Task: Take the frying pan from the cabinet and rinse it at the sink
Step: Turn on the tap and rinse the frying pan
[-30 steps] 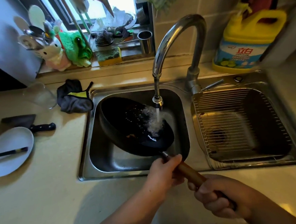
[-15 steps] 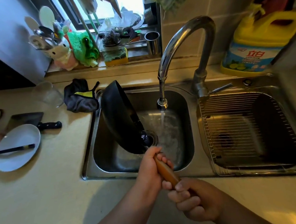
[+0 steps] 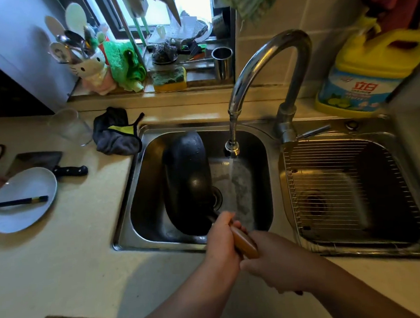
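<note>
A cream kitchen counter (image 3: pixel 62 263) fills the lower left of the frame, a plate (image 3: pixel 23 199) at mid left. In the centre, the pan (image 3: pixel 188 182) stands on edge in the left sink (image 3: pixel 131 189), tipped away from the running faucet (image 3: pixel 267 63), so water falls beside it. The left hand (image 3: pixel 221 242) and right hand (image 3: pixel 281 263) both clench its wooden handle (image 3: pixel 244 243). The pan is out of the cabinet and looks wet; judging by that, rinsing is nearly done, with draining left

Matt black pan (image 3: pixel 187 175) — wooden handle (image 3: pixel 244 243)
</note>
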